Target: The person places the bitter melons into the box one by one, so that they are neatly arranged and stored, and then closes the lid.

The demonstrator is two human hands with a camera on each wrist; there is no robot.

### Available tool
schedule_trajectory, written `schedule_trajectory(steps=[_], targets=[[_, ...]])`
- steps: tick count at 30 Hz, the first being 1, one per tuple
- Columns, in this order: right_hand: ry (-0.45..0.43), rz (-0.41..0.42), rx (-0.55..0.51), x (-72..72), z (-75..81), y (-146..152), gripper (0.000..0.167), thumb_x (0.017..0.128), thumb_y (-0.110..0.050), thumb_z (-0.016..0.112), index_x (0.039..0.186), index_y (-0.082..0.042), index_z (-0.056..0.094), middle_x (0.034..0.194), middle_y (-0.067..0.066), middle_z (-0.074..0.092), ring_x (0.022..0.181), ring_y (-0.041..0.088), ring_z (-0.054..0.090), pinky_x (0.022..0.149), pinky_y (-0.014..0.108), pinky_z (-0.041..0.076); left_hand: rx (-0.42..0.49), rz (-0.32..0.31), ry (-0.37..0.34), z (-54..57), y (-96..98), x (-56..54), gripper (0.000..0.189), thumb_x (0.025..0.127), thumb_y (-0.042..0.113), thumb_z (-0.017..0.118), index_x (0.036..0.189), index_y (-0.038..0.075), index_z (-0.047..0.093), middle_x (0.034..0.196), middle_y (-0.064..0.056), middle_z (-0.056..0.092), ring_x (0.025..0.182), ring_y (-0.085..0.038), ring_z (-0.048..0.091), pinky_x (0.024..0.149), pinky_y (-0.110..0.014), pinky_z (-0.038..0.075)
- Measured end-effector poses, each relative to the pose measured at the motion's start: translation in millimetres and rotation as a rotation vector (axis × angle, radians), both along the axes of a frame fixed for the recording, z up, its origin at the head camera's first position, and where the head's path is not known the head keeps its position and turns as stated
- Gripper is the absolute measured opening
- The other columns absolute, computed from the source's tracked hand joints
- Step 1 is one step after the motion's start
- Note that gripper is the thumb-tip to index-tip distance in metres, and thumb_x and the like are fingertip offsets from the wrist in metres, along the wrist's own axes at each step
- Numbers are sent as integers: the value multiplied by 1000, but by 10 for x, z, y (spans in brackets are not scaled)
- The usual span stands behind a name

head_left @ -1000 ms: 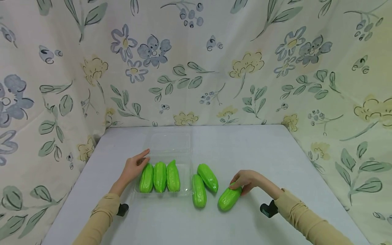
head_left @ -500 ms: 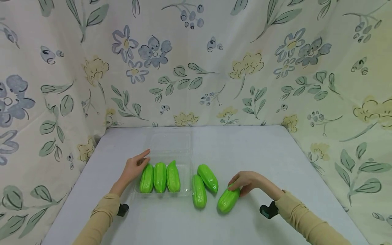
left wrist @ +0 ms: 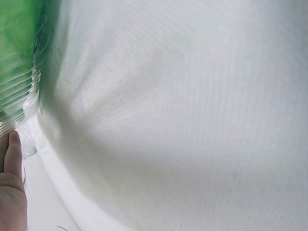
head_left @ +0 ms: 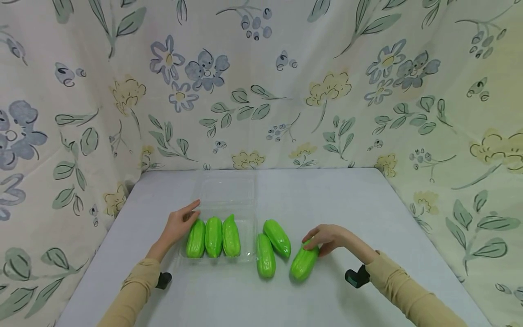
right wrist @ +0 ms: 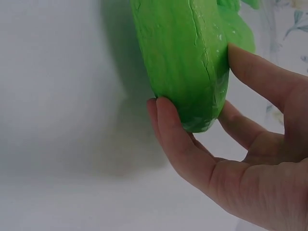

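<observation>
My right hand (head_left: 328,237) grips the far end of a glossy, bright green zucchini-like vegetable (head_left: 304,263). In the right wrist view, thumb and fingers curl round the end of that held vegetable (right wrist: 180,57), which hangs close over the table. My left hand (head_left: 180,223) rests at the left side of a clear plastic clamshell box (head_left: 247,236). A straight finger (left wrist: 14,154) of it touches the ribbed wall in the left wrist view. Inside the box, three similar green vegetables (head_left: 213,237) lie side by side in its left part.
Two more green vegetables, one nearer (head_left: 266,256) and one farther (head_left: 278,237), lie right of the box. The box's lid (head_left: 227,188) lies folded back behind it. A white table (head_left: 347,195) reaches to a floral curtain (head_left: 261,91) at the back and sides.
My right hand has shifted slightly left, and the vegetable in it has turned to point more toward the front. The left hand and the box have stayed put.
</observation>
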State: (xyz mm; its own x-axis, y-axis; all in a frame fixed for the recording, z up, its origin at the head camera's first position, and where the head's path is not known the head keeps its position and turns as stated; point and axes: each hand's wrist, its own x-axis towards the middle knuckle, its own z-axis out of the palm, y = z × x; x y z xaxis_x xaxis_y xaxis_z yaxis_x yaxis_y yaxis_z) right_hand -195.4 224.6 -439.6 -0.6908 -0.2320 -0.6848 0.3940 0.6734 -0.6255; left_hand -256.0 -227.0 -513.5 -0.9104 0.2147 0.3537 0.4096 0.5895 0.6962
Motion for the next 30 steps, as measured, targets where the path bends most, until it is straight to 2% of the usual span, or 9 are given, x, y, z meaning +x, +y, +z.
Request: schedule_trajectory(steps=[6,13,18,22,26,30], targets=[[15,1,-31,-84,73,52,41,87,-14,68,123,1,60,117,15,60,92,19,63,79,33,55,-3,6,22,-8,2,-3,42,96,23,56,135,5,53,127,-15,61,95,-25,69,68,-19,47],[49,-24,-45,-166,106,121,46,88,-15,66,129,3,55,123,17,57,91,17,61,83,35,55,15,8,47,-37,-2,-6,41,96,23,58,133,5,55,125,-18,62,93,-25,69,68,-18,47],[80,-42,-55,-216,119,171,49,88,-17,66,131,2,53,125,18,55,91,17,60,85,36,54,-10,15,-10,-8,1,3,43,97,24,56,135,5,52,132,-13,59,101,-28,68,78,-32,53],[95,-87,-88,-262,127,203,52,88,-17,66,134,3,50,127,19,53,92,17,58,87,36,53,-10,13,-32,11,5,7,43,97,23,55,136,5,51,135,-12,56,104,-29,66,85,-42,52],[132,-117,-97,-313,116,245,56,88,-18,68,135,3,48,123,17,54,88,16,57,84,34,53,-5,10,-25,18,2,8,42,97,22,56,135,5,52,133,-11,58,102,-25,67,79,-31,53],[155,-145,-100,-370,92,293,58,87,-20,68,137,1,47,113,11,56,81,14,54,78,30,52,-10,12,-14,7,1,4,42,96,22,57,135,4,53,131,-11,59,99,-21,68,71,-19,48]])
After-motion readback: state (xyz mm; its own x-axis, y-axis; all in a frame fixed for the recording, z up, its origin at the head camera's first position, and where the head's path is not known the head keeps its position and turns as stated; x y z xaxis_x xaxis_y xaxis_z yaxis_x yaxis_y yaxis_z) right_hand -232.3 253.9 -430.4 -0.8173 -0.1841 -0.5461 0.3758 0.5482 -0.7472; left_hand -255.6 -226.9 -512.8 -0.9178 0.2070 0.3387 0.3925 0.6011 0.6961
